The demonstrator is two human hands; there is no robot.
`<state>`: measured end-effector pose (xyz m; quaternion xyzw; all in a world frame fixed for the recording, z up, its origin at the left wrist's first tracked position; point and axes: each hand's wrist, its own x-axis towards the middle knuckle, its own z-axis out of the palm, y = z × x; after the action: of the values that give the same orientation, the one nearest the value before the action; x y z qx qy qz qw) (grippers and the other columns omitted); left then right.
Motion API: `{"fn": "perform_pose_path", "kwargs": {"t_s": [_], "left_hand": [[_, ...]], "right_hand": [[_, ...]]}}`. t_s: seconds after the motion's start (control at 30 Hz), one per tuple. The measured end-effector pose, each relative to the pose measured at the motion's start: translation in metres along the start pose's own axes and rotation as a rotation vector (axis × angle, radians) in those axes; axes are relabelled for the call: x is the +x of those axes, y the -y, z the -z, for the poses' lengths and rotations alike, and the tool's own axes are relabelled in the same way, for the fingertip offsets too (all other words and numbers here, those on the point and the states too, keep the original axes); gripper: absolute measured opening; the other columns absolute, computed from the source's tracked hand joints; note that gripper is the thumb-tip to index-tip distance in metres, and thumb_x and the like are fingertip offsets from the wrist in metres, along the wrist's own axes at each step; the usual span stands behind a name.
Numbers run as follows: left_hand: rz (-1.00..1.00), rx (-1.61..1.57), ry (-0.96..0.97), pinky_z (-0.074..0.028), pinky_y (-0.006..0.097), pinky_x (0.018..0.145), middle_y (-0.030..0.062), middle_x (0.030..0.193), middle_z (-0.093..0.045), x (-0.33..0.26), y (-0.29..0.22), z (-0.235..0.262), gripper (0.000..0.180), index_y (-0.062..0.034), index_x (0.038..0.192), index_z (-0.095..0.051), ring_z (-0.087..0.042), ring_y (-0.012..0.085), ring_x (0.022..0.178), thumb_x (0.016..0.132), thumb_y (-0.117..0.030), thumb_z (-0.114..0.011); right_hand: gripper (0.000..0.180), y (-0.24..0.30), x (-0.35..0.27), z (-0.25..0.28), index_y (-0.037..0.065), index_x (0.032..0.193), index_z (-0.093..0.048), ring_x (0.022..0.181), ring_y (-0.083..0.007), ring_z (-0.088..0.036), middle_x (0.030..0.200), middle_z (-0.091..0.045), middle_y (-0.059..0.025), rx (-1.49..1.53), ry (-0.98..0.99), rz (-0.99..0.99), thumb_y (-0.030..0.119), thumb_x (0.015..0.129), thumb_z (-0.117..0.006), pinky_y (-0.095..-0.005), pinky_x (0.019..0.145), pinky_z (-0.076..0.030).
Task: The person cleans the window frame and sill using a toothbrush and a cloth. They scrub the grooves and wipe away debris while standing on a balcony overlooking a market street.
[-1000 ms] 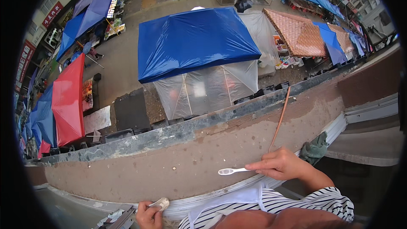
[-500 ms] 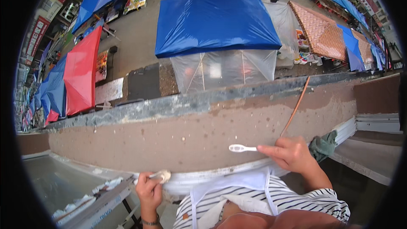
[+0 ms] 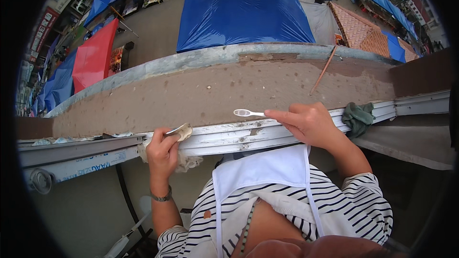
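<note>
My right hand (image 3: 311, 122) is closed around the handle of a white toothbrush (image 3: 244, 113), its index finger stretched along it. The brush head points left, over the brown outer ledge (image 3: 210, 86) beyond the window track. At the left end of the white window track (image 3: 248, 134), my left hand (image 3: 163, 148) is closed on a pale cream-coloured flat piece (image 3: 182, 132) whose exact kind I cannot make out. Below that hand a crumpled pale rag (image 3: 189, 162) hangs at the track. The track's grooves carry dark dirt marks.
A green cloth (image 3: 358, 118) lies over the track at the right. A thin reddish-brown rod (image 3: 325, 69) leans across the ledge. Beyond the ledge's raised edge, market stalls with a blue canopy (image 3: 244, 19) and a red canopy (image 3: 95, 55) stand far below.
The view has shifted, so ledge and hands sit higher and more of the window track shows. Against the rod, the toothbrush has moved a little left. Both hands keep their hold.
</note>
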<state>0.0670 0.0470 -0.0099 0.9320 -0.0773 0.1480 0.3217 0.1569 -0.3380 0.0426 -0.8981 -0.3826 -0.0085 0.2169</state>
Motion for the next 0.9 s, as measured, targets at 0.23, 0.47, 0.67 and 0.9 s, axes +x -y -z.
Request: {"fn": "perform_pose_path", "kwargs": {"t_s": [0.23, 0.47, 0.67, 0.9], "left_hand": [[-0.071, 0.013, -0.024, -0.052, 0.033, 0.062, 0.0127, 0.097, -0.064, -0.006, -0.012, 0.019, 0.020, -0.0007, 0.089, -0.071, -0.067, 0.0257, 0.071, 0.072, 0.010, -0.070], [-0.095, 0.065, -0.046, -0.052, 0.034, 0.061, 0.0112, 0.096, -0.064, -0.020, -0.015, 0.037, 0.019, -0.0008, 0.088, -0.070, -0.067, 0.0265, 0.070, 0.072, 0.010, -0.070], [-0.120, 0.046, -0.084, -0.052, 0.034, 0.060, 0.0110, 0.098, -0.064, -0.024, -0.018, 0.037, 0.018, -0.0011, 0.087, -0.070, -0.067, 0.0261, 0.069, 0.073, 0.009, -0.070], [-0.186, 0.023, -0.072, -0.051, 0.034, 0.059, 0.0111, 0.098, -0.064, -0.017, -0.027, 0.037, 0.017, -0.0004, 0.086, -0.070, -0.067, 0.0254, 0.068, 0.073, 0.010, -0.070]], "right_hand": [[0.039, 0.028, 0.042, -0.036, 0.032, 0.132, -0.067, 0.063, -0.0293, -0.068, 0.072, -0.069, -0.0094, -0.035, 0.269, 0.050, 0.023, 0.094, -0.064, -0.0430, 0.056, -0.052], [0.038, 0.012, 0.000, -0.001, 0.032, 0.131, -0.068, 0.066, -0.0312, -0.068, 0.072, -0.069, -0.0119, -0.197, 0.450, -0.112, 0.023, 0.095, -0.063, -0.0429, 0.060, -0.053], [0.031, 0.012, -0.033, 0.048, 0.028, 0.123, -0.074, 0.064, -0.0290, -0.067, 0.068, -0.066, -0.0104, -0.306, 0.326, -0.186, 0.022, 0.093, -0.066, -0.0417, 0.058, -0.052], [0.046, 0.078, -0.008, 0.001, 0.028, 0.132, -0.068, 0.057, -0.0260, -0.061, 0.068, -0.061, -0.0071, -0.065, 0.173, -0.015, 0.012, 0.089, -0.069, -0.0387, 0.054, -0.050]]}}
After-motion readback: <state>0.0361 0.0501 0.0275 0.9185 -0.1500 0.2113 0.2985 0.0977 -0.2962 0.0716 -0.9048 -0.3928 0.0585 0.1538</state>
